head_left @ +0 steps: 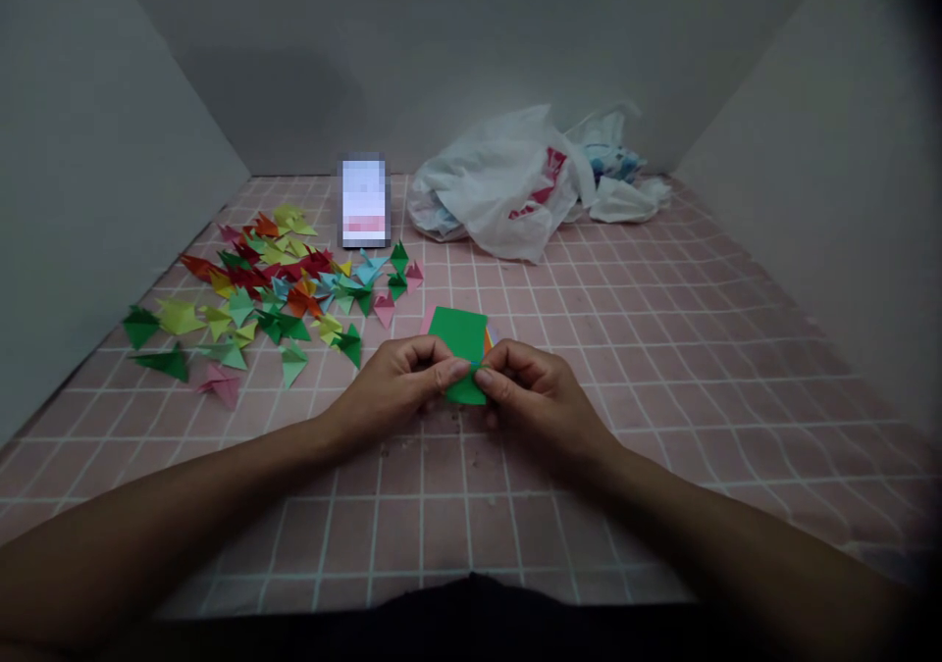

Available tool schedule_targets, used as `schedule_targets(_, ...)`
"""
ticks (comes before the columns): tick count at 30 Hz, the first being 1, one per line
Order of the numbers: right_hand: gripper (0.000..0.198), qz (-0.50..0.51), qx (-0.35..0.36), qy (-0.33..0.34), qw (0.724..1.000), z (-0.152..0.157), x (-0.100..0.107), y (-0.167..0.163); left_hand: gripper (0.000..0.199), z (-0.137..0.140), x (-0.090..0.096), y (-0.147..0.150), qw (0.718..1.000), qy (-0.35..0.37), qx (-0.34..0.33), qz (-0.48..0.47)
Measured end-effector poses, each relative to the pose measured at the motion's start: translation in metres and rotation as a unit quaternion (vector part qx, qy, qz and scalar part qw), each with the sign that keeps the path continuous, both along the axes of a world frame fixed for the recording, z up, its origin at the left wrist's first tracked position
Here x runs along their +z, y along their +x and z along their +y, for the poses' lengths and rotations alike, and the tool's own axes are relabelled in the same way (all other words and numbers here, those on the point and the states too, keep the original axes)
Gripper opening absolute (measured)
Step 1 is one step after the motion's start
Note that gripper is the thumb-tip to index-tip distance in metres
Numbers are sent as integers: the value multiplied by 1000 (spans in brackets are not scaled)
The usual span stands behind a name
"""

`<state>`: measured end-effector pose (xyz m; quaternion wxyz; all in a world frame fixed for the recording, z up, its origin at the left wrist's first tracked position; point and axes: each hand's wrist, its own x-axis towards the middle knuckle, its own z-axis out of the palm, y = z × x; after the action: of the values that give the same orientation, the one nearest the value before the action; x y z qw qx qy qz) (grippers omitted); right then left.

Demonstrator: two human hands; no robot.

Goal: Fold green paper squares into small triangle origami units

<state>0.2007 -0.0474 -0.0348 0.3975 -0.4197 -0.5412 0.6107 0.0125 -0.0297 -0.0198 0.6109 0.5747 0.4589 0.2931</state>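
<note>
My left hand [419,373] and my right hand [534,382] meet near the middle of the table, thumbs and forefingers pinched close together. Between the fingertips is a small piece of folded paper [475,365], greenish-blue at its edge and mostly hidden by the fingers. Directly beneath and behind the hands lies green paper [457,331], with pink and orange edges of other sheets peeking out at its sides. To the left of my hands spreads a loose pile of folded paper pieces [284,324] in red, yellow, green, blue and pink.
A phone [364,201] with a lit, blurred screen stands at the back. Right of it sits a crumpled white plastic bag [507,181] with red print, beside another white and blue package [614,162]. A pink checked cloth [662,348] covers the table, with pale walls around it.
</note>
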Motion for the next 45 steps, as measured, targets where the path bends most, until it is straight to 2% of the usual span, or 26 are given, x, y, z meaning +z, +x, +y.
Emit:
schedule_targets(4, 23, 10, -27, 22, 999, -1, -1, -1, 31, -2, 0, 1, 998, -21, -36, 36)
schedule_targets(10, 21, 21, -51, 29, 998, -5, -1, -2, 33, -2, 1, 1, 997, 8, -54, 52)
schedule_targets(17, 22, 38, -59, 4, 998, -5, -3, -1, 34, -2, 6, 1, 992, 92, -38, 79)
schedule_targets(20, 22, 31, -55, 13, 998, -4, -3, 0, 34, -1, 4, 1, 989, 113, -34, 84)
schedule_targets(25, 21, -13, -25, 39, 999, 0, 1, 2, 29, 1, -3, -1, 992, 105, -37, 56)
schedule_targets(29, 20, -10, 1, 31, 999, 1, 1, 1, 29, -1, -3, -2, 989, 139, -7, 41)
schedule_targets(34, 23, -6, 26, 7, 1000, 0, -2, -1, 22, -4, -1, 0, 995, 86, 45, -13)
schedule_targets(37, 20, -17, -2, 23, 1000, 1, -1, 0, 20, -3, -2, 1, 997, 38, 42, -43)
schedule_targets(41, 20, -85, -16, 68, 994, 4, 1, 3, 21, -1, -4, 1, 998, 8, 31, -48)
schedule_targets(45, 20, -139, 15, 125, 982, 4, 0, 4, 20, -1, -4, 1, 999, 31, 19, -31)
